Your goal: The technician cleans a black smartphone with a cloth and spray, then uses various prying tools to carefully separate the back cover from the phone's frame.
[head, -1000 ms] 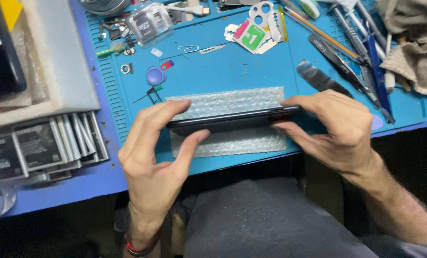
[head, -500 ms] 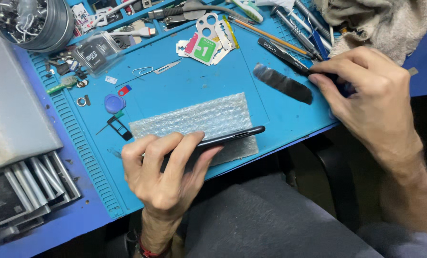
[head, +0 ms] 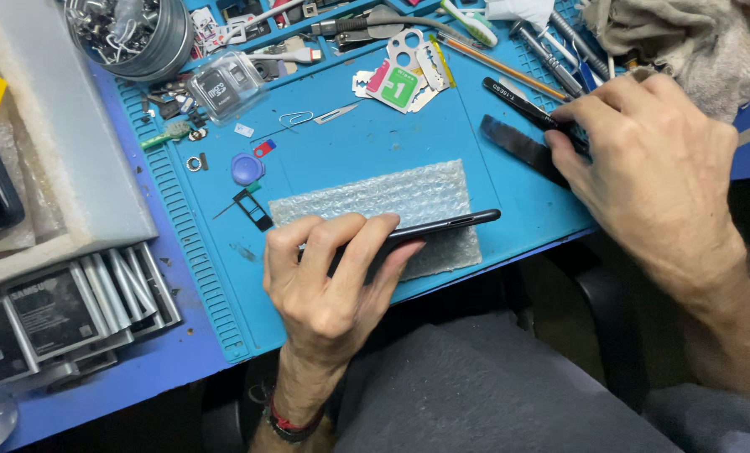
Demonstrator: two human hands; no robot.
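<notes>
One slim black phone (head: 442, 226) sits clasped in left-hand fingers (head: 341, 252) above bubble wrap (head: 392, 197); right-hand fingers (head: 572, 138) pinch black tweezers (head: 518, 99).

The left hand (head: 333, 289) covers part of the phone (head: 442, 226). The right hand (head: 652, 168) hides the ends of the tools (head: 522, 105) under it, so I cannot tell what it grips. The tin (head: 132, 33) and the cloth (head: 685, 38) are cut off at the top edge. The batteries (head: 48, 315) run off the left edge.
</notes>
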